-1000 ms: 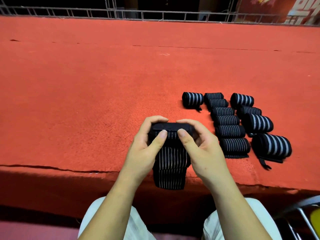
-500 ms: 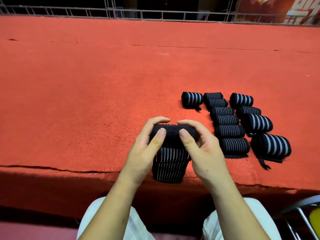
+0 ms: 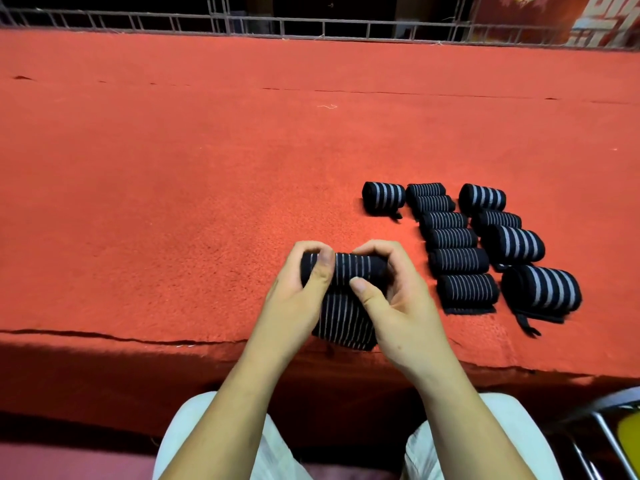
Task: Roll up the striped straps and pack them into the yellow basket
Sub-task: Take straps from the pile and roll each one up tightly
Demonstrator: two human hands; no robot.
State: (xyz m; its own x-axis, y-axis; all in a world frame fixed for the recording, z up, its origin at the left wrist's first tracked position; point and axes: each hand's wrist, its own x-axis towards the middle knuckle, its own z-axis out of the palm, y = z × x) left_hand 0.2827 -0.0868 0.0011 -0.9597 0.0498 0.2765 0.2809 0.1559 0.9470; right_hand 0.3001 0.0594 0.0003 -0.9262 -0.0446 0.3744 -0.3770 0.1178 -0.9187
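Further rolled than before, the striped strap [image 3: 349, 268] was gripped by the left hand [image 3: 294, 306] and right hand [image 3: 398, 310].

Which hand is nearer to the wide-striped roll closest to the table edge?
Right. The right hand is left of that roll, not touching it; the left hand is farther left.

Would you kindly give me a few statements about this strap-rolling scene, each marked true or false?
1. The left hand and the right hand both grip the half-rolled strap. True.
2. The finished rolls lie on the red carpet. True.
3. The finished rolls lie left of the hands. False: they lie to the right.
4. The strap's unrolled tail points away from the person. False: it points toward the person.
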